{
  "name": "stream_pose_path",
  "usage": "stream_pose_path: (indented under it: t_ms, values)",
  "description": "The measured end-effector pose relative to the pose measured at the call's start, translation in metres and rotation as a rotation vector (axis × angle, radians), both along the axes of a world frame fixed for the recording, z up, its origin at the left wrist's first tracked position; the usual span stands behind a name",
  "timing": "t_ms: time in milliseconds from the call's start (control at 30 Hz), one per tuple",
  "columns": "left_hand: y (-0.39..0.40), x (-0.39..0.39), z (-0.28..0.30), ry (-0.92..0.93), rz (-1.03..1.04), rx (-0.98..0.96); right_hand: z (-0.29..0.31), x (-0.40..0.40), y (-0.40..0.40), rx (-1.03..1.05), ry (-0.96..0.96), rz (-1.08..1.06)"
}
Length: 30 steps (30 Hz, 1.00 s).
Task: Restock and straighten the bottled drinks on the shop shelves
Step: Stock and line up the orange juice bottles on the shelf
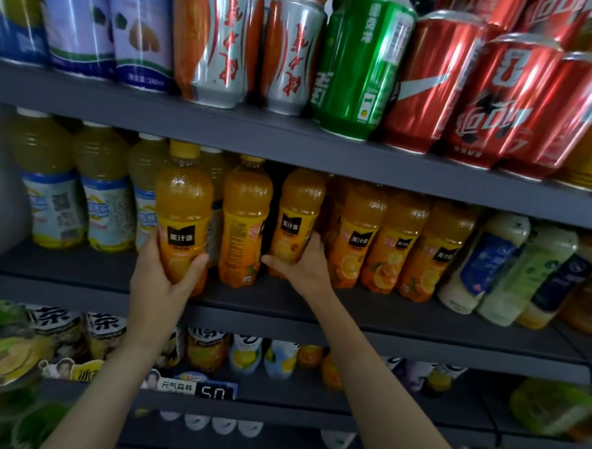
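Observation:
My left hand (161, 272) grips the lower part of an orange juice bottle (183, 204) with a yellow cap, held at the front edge of the middle shelf (78, 286). My right hand (302, 266) is wrapped around the base of a second orange juice bottle (300, 207) that stands on the same shelf. Between the two stands a third orange bottle (243, 221), its label turned sideways. More orange juice bottles (393, 243) stand in a row to the right of my right hand.
Pale yellow bottles with blue-white labels (53, 191) stand on the left, whitish and green bottles (511, 270) on the right. Cans (361, 63) fill the shelf above. Below are tea and juice bottles (246, 355) and a price tag (215, 392).

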<state>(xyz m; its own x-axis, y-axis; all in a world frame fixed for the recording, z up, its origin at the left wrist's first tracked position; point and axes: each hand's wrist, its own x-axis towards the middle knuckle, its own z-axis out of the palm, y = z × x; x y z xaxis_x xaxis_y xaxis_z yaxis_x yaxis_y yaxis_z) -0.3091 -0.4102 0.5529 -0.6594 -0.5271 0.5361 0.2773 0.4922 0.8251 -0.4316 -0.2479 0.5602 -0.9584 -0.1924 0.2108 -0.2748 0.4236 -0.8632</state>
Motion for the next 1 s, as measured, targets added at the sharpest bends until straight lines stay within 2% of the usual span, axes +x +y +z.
stream_pose_path:
  t_ms: [133,433,500,600,667,800,900,1000]
  values:
    - [0.000,-0.002,-0.006,-0.012,0.022,-0.021,0.000,0.001,-0.009,0.058,0.127,-0.121]
    - [0.003,-0.004,-0.015,-0.064,0.115,0.008,-0.001,0.011,0.019,0.103,0.185,-0.101]
    - [0.009,0.000,-0.012,-0.019,0.196,0.021,0.000,0.015,0.025,0.125,0.192,-0.087]
    - [0.032,0.008,0.000,0.170,0.275,-0.116,0.003,0.019,0.032,0.168,0.202,-0.062]
    - [0.054,0.004,0.009,0.215,0.192,-0.220,0.005,0.021,0.037,0.190,0.198,-0.041]
    - [0.092,-0.023,0.013,0.141,-0.035,-0.281,0.010,0.030,0.056,0.217,0.194,-0.008]
    - [0.106,-0.053,0.007,0.041,-0.104,-0.240,0.016,0.036,0.081,0.246,0.196,0.023]
    - [0.113,-0.085,0.010,-0.051,-0.145,-0.076,0.021,0.040,0.108,0.269,0.170,0.020]
